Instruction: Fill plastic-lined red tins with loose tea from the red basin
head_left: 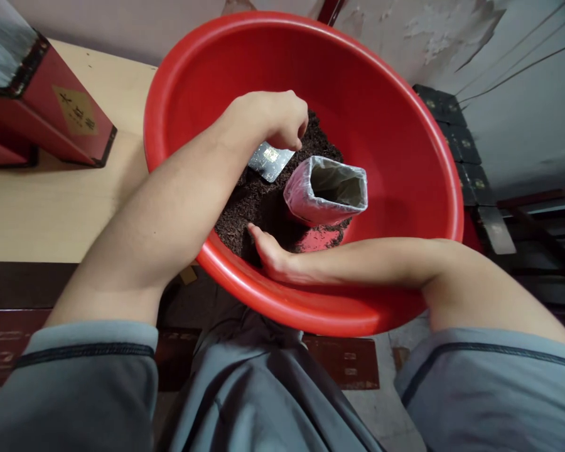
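A large red plastic basin (433, 157) holds dark, loose dried leaves (235, 216) that look like tea. My left hand (285, 119) is closed over the far part of the leaves, its fingers mostly hidden from me. Just below it lies a flat silver packet (270, 162) with a small gold print, partly covered by my forearm. Near the basin's front wall, my right hand (270, 251) rests open against the leaves, thumb apart. Between the hands, a red rectangular container (301, 194) lined with clear plastic leans in the leaves, its mouth facing right and up.
Red tins (75, 116) with a gold diamond label stand on the light wooden table (108, 166) at left. Dark boxes (468, 150) are stacked at right beside a peeling wall (537, 81). A dark red bench (346, 361) lies below the basin.
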`<action>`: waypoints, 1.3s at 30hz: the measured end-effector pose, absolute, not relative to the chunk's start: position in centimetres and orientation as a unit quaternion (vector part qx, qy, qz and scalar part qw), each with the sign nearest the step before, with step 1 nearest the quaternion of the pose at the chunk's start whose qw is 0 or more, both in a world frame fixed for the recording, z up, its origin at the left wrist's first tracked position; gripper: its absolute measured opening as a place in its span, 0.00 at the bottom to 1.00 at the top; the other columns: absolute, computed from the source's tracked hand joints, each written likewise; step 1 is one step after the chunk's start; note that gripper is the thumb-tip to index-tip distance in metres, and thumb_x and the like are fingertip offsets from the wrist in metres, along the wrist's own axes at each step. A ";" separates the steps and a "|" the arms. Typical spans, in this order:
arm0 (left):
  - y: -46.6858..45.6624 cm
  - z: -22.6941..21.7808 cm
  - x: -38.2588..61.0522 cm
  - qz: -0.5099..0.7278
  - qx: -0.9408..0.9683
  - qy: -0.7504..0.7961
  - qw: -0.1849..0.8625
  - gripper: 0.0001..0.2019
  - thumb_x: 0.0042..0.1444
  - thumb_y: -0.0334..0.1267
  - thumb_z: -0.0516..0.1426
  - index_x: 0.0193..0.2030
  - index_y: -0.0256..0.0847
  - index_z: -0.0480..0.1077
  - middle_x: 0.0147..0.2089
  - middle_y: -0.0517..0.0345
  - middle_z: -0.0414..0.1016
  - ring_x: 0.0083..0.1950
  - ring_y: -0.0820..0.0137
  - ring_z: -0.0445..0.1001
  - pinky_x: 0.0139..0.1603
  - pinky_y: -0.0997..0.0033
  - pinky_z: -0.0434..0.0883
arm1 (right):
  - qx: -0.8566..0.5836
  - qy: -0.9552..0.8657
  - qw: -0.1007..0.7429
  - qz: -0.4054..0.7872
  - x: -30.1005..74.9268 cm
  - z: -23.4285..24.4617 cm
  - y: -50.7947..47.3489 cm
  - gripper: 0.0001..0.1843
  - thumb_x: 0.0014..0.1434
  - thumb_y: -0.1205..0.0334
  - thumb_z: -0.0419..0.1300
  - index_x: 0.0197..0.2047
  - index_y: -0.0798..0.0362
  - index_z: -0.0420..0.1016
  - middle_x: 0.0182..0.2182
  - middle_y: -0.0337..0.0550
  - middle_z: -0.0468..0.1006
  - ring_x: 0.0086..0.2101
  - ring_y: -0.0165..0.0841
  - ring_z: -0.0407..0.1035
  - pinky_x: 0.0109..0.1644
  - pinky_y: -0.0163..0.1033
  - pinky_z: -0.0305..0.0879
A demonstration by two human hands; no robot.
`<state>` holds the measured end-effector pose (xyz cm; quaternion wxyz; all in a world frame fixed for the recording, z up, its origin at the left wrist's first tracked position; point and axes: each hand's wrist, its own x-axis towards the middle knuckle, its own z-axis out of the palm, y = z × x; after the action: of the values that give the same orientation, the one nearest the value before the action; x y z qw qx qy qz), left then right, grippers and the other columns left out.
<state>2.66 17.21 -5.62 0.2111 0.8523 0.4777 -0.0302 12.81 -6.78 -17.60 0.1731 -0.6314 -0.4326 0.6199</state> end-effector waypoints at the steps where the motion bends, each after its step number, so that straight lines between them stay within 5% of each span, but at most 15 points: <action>1: 17.1 -5.5 2.7 -0.031 0.851 0.480 0.210 0.26 0.56 0.54 0.65 0.61 0.52 0.79 0.60 0.58 0.79 0.71 0.45 0.65 0.72 0.52 0.62 | -0.641 -0.415 0.168 0.623 12.0 -17.2 -6.7 0.47 0.66 0.29 0.51 0.74 0.57 0.63 0.72 0.56 0.66 0.70 0.45 0.61 0.77 0.54 0.52; 6: 16.8 -5.8 2.5 -0.019 0.850 0.485 0.204 0.25 0.57 0.51 0.65 0.61 0.53 0.80 0.60 0.58 0.81 0.70 0.46 0.68 0.71 0.51 0.63 | -0.642 -0.380 0.159 0.646 9.7 -14.8 -6.2 0.59 0.61 0.30 0.63 0.80 0.60 0.48 0.77 0.57 0.55 0.74 0.45 0.53 0.79 0.48 0.49; 10: 17.0 -6.6 1.8 0.007 0.856 0.468 0.218 0.27 0.57 0.52 0.65 0.63 0.56 0.78 0.59 0.61 0.81 0.70 0.47 0.69 0.69 0.52 0.66 | -0.611 -0.365 0.230 0.663 9.2 -14.4 -5.3 0.41 0.63 0.42 0.66 0.72 0.53 0.62 0.71 0.55 0.68 0.69 0.41 0.64 0.74 0.47 0.60; 15: 16.2 -6.2 1.0 0.015 0.860 0.469 0.203 0.27 0.56 0.53 0.66 0.63 0.56 0.78 0.58 0.62 0.82 0.65 0.48 0.73 0.67 0.52 0.68 | -0.542 -0.326 0.324 0.704 9.4 -14.1 -3.2 0.12 0.61 0.54 0.65 0.45 0.48 0.71 0.42 0.40 0.83 0.40 0.34 0.77 0.45 0.39 0.75; 20: 15.3 -4.6 0.2 0.004 0.860 0.480 0.175 0.27 0.57 0.53 0.65 0.64 0.55 0.77 0.58 0.63 0.81 0.62 0.51 0.75 0.67 0.54 0.68 | -0.509 -0.327 0.343 0.718 10.8 -10.4 -1.7 0.14 0.57 0.54 0.66 0.37 0.47 0.63 0.24 0.28 0.66 0.20 0.25 0.58 0.23 0.34 0.54; 23: 15.3 -4.1 -0.5 0.004 0.857 0.489 0.164 0.27 0.58 0.54 0.64 0.64 0.55 0.77 0.58 0.62 0.81 0.63 0.53 0.75 0.67 0.56 0.68 | -0.478 -0.359 0.358 0.718 12.0 -7.3 -1.1 0.15 0.58 0.53 0.65 0.36 0.47 0.61 0.24 0.29 0.63 0.19 0.24 0.53 0.22 0.33 0.48; 31: 14.6 -3.1 -0.9 -0.057 0.841 0.526 0.114 0.24 0.60 0.49 0.61 0.63 0.49 0.78 0.55 0.56 0.83 0.58 0.56 0.79 0.62 0.60 0.71 | -0.498 -0.507 0.407 0.574 18.8 -3.0 2.9 0.21 0.60 0.40 0.64 0.38 0.47 0.63 0.28 0.36 0.70 0.23 0.27 0.58 0.26 0.37 0.59; 35: 14.3 -2.6 -0.8 -0.064 0.842 0.520 0.124 0.26 0.61 0.49 0.59 0.66 0.49 0.76 0.60 0.57 0.81 0.61 0.57 0.77 0.64 0.62 0.69 | -0.523 -0.488 0.465 0.522 22.0 -4.0 4.3 0.21 0.54 0.44 0.69 0.34 0.46 0.63 0.25 0.34 0.69 0.23 0.29 0.61 0.26 0.37 0.62; 39: 13.9 -2.3 -0.9 -0.076 0.834 0.533 0.122 0.29 0.61 0.51 0.59 0.69 0.51 0.73 0.64 0.59 0.79 0.64 0.57 0.75 0.66 0.64 0.68 | -0.530 -0.474 0.544 0.445 23.4 -5.9 5.0 0.17 0.47 0.53 0.71 0.35 0.47 0.69 0.29 0.34 0.73 0.31 0.31 0.69 0.37 0.38 0.72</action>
<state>-0.89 13.91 -2.27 0.1225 0.8338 0.5329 -0.0762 23.38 4.96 -5.85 0.5440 -0.5298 -0.4744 0.4453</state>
